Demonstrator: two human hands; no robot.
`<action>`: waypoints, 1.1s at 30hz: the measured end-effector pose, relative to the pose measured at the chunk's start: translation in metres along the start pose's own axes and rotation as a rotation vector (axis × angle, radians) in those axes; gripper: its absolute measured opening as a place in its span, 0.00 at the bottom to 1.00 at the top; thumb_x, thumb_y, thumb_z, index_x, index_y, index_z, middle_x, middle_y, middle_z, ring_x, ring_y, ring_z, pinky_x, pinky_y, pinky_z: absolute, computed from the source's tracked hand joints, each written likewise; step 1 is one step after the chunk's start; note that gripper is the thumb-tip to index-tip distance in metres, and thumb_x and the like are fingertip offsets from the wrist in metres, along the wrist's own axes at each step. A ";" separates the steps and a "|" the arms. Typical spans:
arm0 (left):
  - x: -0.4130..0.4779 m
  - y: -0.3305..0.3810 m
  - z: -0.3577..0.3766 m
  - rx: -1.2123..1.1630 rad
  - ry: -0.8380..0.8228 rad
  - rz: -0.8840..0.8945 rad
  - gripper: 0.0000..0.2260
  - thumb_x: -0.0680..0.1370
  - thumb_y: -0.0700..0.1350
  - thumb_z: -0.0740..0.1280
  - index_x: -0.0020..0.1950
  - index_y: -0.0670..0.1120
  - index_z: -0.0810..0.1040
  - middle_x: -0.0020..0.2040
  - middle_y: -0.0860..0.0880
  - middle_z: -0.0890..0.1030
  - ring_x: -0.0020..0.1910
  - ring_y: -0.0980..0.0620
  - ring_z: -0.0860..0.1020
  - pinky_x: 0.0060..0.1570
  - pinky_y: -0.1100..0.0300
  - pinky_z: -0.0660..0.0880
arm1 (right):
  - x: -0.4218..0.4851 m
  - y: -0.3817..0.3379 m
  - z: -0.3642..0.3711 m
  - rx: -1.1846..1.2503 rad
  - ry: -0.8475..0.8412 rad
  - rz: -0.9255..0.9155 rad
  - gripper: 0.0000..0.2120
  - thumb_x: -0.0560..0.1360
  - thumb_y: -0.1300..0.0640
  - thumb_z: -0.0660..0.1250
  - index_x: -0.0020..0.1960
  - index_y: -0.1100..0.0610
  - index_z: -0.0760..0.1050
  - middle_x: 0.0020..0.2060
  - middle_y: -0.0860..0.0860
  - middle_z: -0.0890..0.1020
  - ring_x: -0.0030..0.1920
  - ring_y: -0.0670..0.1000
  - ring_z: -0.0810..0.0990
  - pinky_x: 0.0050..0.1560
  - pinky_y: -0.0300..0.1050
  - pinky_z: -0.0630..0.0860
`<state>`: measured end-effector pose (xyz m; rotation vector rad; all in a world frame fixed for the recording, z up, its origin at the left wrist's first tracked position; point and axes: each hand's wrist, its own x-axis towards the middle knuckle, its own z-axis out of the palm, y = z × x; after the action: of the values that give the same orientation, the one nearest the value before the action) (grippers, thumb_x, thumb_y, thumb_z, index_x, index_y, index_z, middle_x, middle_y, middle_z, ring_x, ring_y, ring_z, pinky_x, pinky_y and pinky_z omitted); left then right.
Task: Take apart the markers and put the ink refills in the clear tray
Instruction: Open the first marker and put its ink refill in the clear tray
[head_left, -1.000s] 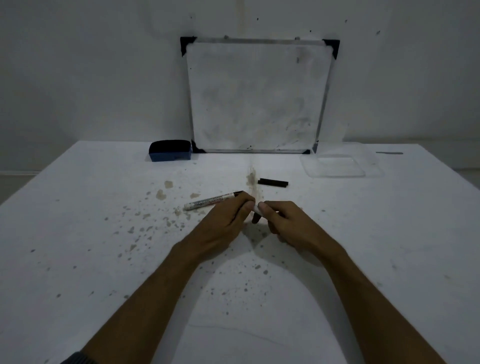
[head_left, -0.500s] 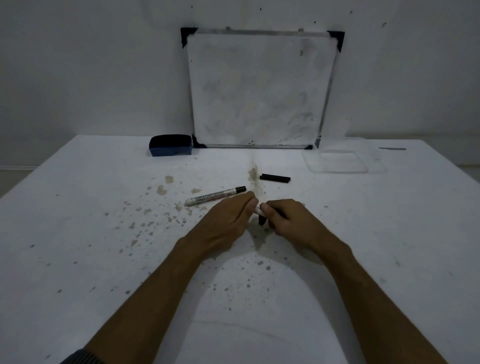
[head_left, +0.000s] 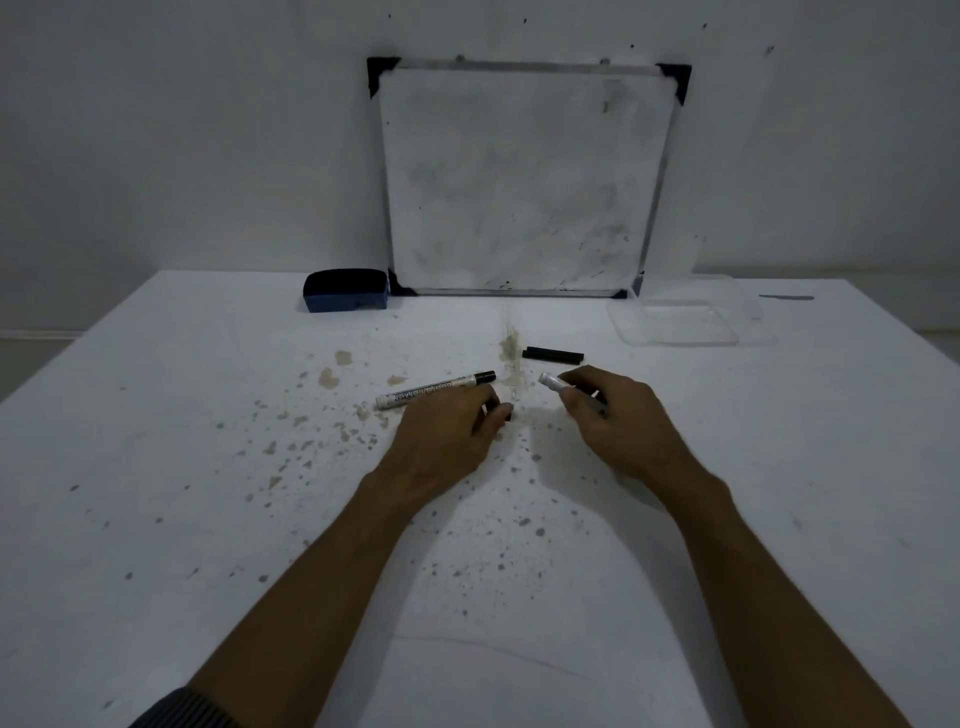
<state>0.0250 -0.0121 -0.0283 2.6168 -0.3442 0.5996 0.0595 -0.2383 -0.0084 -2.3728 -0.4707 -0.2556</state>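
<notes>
At the far left of the stained white worktop, a blue and black eraser sits by the wall, just beside the lower left corner of the whiteboard that leans upright against that wall. Nearer you, left of centre, a whole marker lies flat, white barrel with lettering, black end pointing right. Your left hand rests on the worktop directly below that marker, fingers curled under; a small black piece shows at your fingertips, and you appear to be pinching it, though the grip itself is hidden. A brown stain lies just beyond the gap between your hands. To the right of the stain, a black cap-like tube lies flat on the worktop, apart from both hands. Your right hand is closed around a marker barrel, whose pale end sticks out to the left past your thumb and forefinger, clear of the left hand. At the far right, the clear tray stands near the whiteboard's lower right corner, well apart from your hands; its contents cannot be made out. A thin dark strip lies beyond it.
</notes>
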 end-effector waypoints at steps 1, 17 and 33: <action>0.000 -0.001 0.001 0.014 0.008 0.008 0.13 0.83 0.57 0.66 0.51 0.51 0.84 0.41 0.52 0.86 0.39 0.53 0.82 0.40 0.58 0.79 | 0.001 -0.001 0.003 0.018 -0.010 -0.002 0.13 0.82 0.48 0.65 0.63 0.51 0.81 0.51 0.48 0.85 0.44 0.45 0.80 0.41 0.32 0.70; 0.003 0.026 -0.005 -0.875 0.120 -0.399 0.09 0.85 0.47 0.66 0.57 0.44 0.83 0.37 0.54 0.84 0.35 0.58 0.83 0.35 0.67 0.78 | -0.005 -0.025 -0.001 0.471 -0.055 0.067 0.12 0.72 0.40 0.76 0.55 0.40 0.84 0.41 0.43 0.88 0.35 0.44 0.85 0.34 0.34 0.78; 0.022 0.058 0.008 -1.933 -0.209 -0.969 0.25 0.86 0.56 0.58 0.67 0.35 0.77 0.55 0.35 0.86 0.51 0.40 0.87 0.53 0.47 0.84 | 0.004 -0.020 0.000 1.168 0.113 0.422 0.16 0.82 0.47 0.66 0.49 0.60 0.82 0.34 0.51 0.80 0.28 0.45 0.75 0.26 0.38 0.70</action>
<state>0.0282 -0.0693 -0.0039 0.6931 0.2592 -0.3341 0.0555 -0.2231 0.0045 -1.2464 -0.0049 0.0841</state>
